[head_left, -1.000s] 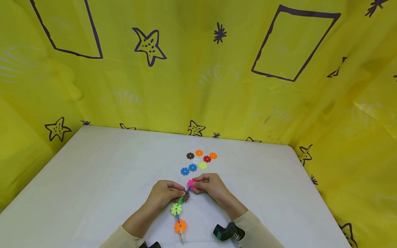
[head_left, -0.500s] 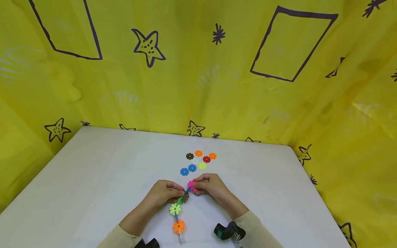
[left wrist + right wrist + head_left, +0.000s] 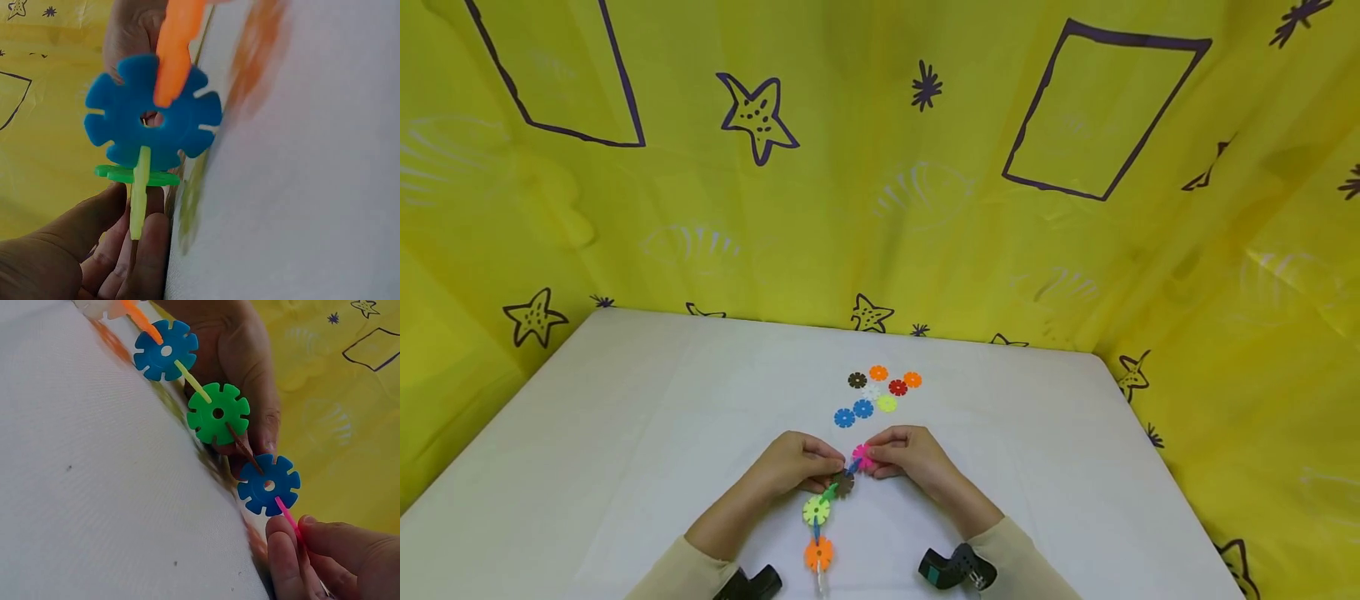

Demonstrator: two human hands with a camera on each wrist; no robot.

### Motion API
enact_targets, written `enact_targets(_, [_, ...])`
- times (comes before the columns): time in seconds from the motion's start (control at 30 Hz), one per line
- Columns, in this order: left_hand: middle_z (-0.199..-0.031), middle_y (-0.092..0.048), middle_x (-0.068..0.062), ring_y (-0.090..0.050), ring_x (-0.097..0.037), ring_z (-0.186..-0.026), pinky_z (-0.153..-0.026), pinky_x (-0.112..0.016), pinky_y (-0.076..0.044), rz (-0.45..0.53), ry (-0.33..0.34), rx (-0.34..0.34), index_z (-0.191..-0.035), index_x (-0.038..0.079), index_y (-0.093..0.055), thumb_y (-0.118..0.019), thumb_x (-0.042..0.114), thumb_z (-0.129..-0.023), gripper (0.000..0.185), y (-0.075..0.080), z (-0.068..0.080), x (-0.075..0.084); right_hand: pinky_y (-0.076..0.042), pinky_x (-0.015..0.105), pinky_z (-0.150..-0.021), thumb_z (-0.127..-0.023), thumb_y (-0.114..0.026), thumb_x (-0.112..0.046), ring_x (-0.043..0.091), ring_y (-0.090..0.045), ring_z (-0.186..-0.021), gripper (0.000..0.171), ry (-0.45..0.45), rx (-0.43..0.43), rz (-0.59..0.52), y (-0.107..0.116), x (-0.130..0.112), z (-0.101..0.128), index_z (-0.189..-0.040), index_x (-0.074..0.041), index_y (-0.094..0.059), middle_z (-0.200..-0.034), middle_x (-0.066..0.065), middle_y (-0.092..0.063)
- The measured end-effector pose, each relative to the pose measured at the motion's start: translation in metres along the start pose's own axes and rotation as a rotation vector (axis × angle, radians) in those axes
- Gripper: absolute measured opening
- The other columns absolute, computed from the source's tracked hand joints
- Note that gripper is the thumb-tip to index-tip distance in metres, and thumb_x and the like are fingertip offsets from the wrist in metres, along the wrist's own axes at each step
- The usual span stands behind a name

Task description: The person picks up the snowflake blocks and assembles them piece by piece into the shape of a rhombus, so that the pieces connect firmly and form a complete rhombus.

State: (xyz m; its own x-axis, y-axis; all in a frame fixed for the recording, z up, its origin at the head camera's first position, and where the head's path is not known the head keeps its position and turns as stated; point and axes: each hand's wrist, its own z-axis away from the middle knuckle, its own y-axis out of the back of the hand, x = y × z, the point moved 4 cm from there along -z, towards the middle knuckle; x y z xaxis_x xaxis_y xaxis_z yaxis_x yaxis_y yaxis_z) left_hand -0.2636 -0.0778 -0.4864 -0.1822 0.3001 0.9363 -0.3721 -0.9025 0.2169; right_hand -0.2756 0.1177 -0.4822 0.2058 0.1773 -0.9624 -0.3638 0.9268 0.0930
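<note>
A chain of interlocked plastic snowflake discs (image 3: pixel 827 500) hangs between my hands just above the white table (image 3: pixel 625 433). My right hand (image 3: pixel 874 457) pinches the pink disc (image 3: pixel 862 457) at the chain's far end; the right wrist view shows the fingertips (image 3: pixel 294 547) closed on its edge (image 3: pixel 289 519). My left hand (image 3: pixel 832 471) grips the chain by the brown disc (image 3: pixel 844 484). Below come a lime disc (image 3: pixel 816 510) and an orange disc (image 3: pixel 818 553). The right wrist view shows edge-on links joining a blue disc (image 3: pixel 269 485), a green disc (image 3: pixel 218 414) and another blue disc (image 3: pixel 165 350). The left wrist view shows a blue disc (image 3: pixel 153 112) above my left fingers (image 3: pixel 125 250).
Several loose discs (image 3: pixel 877 392) in brown, orange, red, white, lime and blue lie on the table just beyond my hands. Yellow cloth (image 3: pixel 880 167) with drawn stars and rectangles walls in the table at the back and sides. Black wrist cameras (image 3: pixel 955 568) sit at my cuffs.
Both hands have drawn slightly toward me with the chain. The chain's near end with the orange disc has swung a little to the left.
</note>
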Motion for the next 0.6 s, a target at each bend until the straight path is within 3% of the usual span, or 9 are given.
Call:
enact_targets(0.3, [-0.083,-0.075,-0.009,-0.067,-0.011,-0.066,-0.066,-0.028,-0.06,-0.015,-0.008,0.026,-0.1,-0.003,-0.074,-0.075,0.019,-0.088,0.025,0.005,-0.013,0.002,-0.06,0.027,-0.068,-0.09,-0.07,-0.007,0.012,-0.07,-0.067,0.025,0.063,-0.021,-0.004,-0.01,0.0,-0.005,-0.107,0.011,-0.069,-0.088,0.016,-0.074])
enact_targets(0.6, [-0.084,-0.075,-0.011,-0.068,-0.012,-0.065,-0.065,-0.028,-0.06,-0.019,-0.008,0.062,-0.1,-0.004,-0.074,-0.077,0.013,-0.085,0.022,0.007,-0.015,0.001,-0.061,0.028,-0.068,-0.09,-0.07,-0.007,0.013,-0.071,-0.068,0.023,0.085,-0.047,0.022,-0.017,-0.005,-0.009,-0.106,0.01,-0.07,-0.088,0.017,-0.074])
